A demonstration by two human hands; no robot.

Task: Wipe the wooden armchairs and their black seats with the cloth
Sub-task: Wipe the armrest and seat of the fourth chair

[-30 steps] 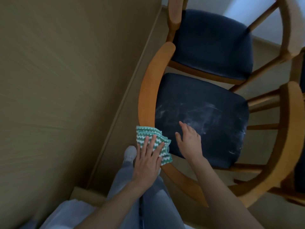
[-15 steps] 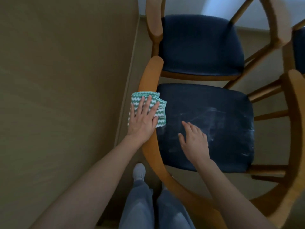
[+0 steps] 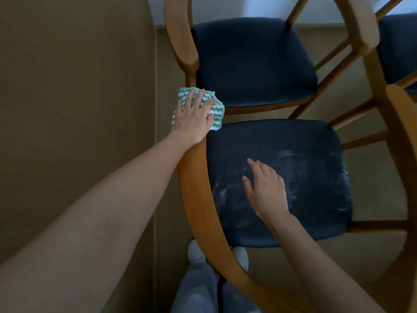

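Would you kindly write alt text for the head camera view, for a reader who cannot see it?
Seen from above, the left hand presses a green-and-white cloth onto the end of a wooden armrest, while the right hand lies open over the smudged black seat.

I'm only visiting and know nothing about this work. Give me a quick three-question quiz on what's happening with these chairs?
1. True or false: the left hand presses the cloth on the near chair's armrest.
2. The right hand is over which one? A the near, streaked seat; B the far one; C neither.
3. Fill in: the cloth is striped white and ____.
Key: 1 true; 2 A; 3 green.
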